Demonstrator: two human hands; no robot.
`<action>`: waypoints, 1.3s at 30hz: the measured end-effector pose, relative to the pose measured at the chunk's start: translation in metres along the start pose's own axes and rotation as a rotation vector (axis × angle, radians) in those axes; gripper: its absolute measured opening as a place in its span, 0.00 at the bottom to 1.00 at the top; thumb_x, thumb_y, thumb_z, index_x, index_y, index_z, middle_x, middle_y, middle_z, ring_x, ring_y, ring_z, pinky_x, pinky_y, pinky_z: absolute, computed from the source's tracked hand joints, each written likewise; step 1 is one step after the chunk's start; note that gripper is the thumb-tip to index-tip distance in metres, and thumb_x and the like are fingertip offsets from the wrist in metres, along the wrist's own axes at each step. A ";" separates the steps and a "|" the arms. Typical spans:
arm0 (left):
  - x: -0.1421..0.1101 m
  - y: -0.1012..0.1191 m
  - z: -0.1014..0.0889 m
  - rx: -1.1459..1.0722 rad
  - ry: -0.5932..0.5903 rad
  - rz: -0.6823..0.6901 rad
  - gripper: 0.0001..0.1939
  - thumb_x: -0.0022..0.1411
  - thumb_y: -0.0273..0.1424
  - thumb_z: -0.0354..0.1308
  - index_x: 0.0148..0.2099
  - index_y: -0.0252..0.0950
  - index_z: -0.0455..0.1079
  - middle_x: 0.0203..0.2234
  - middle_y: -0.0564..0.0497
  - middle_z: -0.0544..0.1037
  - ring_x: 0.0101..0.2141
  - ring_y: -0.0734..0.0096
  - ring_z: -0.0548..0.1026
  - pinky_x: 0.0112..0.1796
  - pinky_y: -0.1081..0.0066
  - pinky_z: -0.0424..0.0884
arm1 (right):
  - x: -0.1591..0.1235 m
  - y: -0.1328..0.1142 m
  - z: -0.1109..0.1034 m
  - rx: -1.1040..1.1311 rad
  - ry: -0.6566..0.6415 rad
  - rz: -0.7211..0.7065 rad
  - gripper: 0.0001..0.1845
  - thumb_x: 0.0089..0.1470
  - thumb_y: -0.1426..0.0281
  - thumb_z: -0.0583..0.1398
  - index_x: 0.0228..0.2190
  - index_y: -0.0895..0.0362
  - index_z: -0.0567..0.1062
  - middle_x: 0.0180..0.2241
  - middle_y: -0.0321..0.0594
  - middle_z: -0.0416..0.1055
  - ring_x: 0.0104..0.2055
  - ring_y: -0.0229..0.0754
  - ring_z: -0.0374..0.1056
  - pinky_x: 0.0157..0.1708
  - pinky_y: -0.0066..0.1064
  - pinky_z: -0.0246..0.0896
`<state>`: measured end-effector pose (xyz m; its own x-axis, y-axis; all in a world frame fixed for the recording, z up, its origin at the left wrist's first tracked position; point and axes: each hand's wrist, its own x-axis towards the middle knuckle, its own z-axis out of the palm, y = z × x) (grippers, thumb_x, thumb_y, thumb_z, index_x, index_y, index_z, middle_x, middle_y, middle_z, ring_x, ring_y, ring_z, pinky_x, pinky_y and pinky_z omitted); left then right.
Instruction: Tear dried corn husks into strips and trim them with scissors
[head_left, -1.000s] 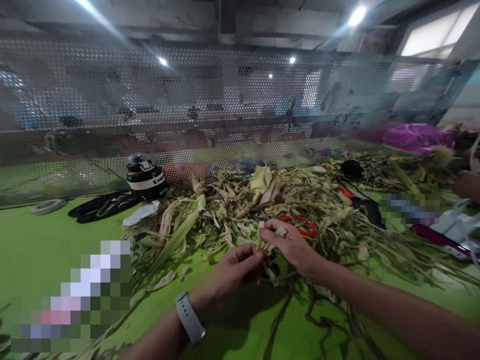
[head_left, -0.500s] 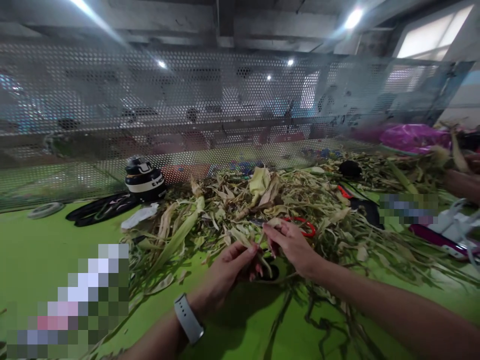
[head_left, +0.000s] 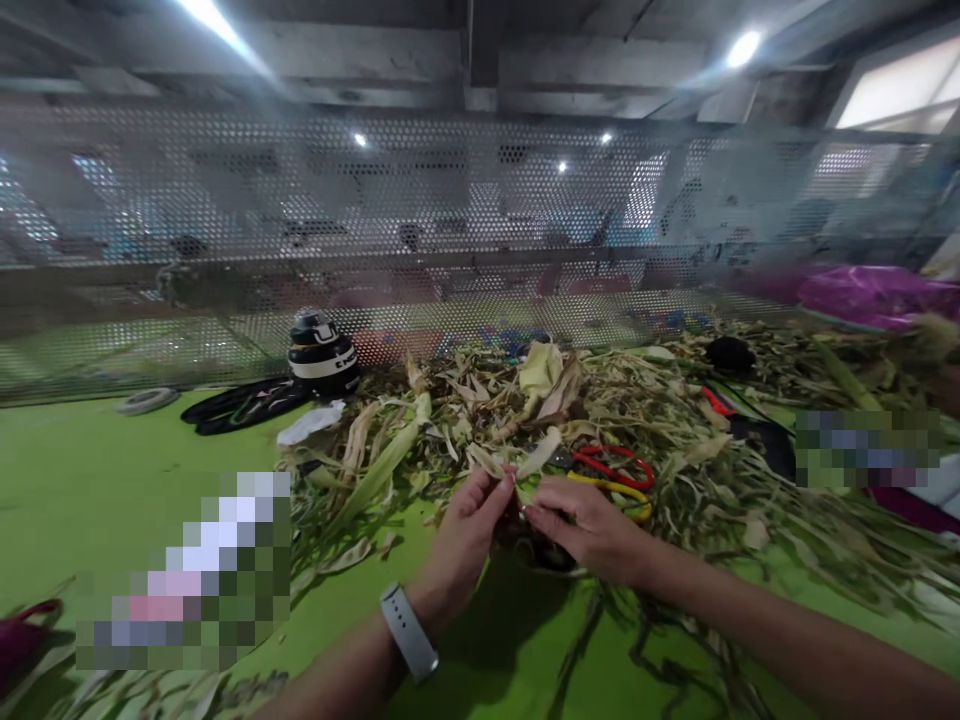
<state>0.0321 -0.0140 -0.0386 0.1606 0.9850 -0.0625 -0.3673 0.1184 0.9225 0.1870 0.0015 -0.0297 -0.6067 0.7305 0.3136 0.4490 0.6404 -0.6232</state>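
My left hand (head_left: 472, 520), with a pale watch strap at the wrist, pinches corn husk between thumb and forefinger. Close beside it my right hand (head_left: 589, 525) is closed too, its fingertips at the same piece. Pale ends of the corn husk (head_left: 541, 452) stick up above my fingers; the rest is mostly hidden by them. Just behind my right hand lie red-handled scissors (head_left: 615, 465) and a yellow-handled tool (head_left: 611, 485), partly covered by the hand. A dark round thing under my hands is too shaded to make out.
A wide heap of dry husks (head_left: 480, 390) spreads over the green table (head_left: 67, 470). Behind it stands a perforated screen (head_left: 450, 220). At left are a black bottle (head_left: 324, 355), a white tissue (head_left: 310, 422) and a white ring (head_left: 147, 401). A purple bag (head_left: 877, 295) is far right.
The view has shifted left. My hands have drawn level around the husk, and its pale ends now point up. More of the scissors shows, and yellow handles have come into sight.
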 end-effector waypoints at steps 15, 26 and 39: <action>-0.008 0.003 0.006 0.040 -0.107 -0.032 0.13 0.53 0.36 0.59 0.39 0.34 0.69 0.29 0.51 0.74 0.26 0.76 0.68 0.28 0.77 0.64 | -0.002 0.003 0.003 0.659 0.108 0.455 0.26 0.53 0.50 0.48 0.17 0.56 0.61 0.13 0.30 0.54 0.15 0.33 0.51 0.16 0.26 0.47; -0.009 0.008 0.007 -0.213 -0.090 -0.202 0.08 0.52 0.33 0.61 0.34 0.34 0.71 0.22 0.54 0.75 0.19 0.81 0.69 0.21 0.81 0.64 | -0.003 -0.002 -0.005 0.708 0.169 0.263 0.15 0.48 0.65 0.59 0.38 0.56 0.65 0.27 0.33 0.65 0.28 0.35 0.61 0.29 0.25 0.58; -0.008 0.012 0.006 -0.221 -0.109 -0.160 0.06 0.53 0.30 0.60 0.30 0.31 0.69 0.17 0.53 0.74 0.18 0.79 0.71 0.21 0.81 0.64 | 0.003 0.024 0.016 0.575 -0.007 0.235 0.15 0.54 0.58 0.53 0.30 0.58 0.69 0.24 0.35 0.64 0.25 0.35 0.60 0.26 0.26 0.58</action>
<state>0.0318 -0.0208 -0.0251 0.3255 0.9338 -0.1485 -0.5177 0.3074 0.7984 0.1857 0.0148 -0.0547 -0.5397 0.8336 0.1180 0.1464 0.2309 -0.9619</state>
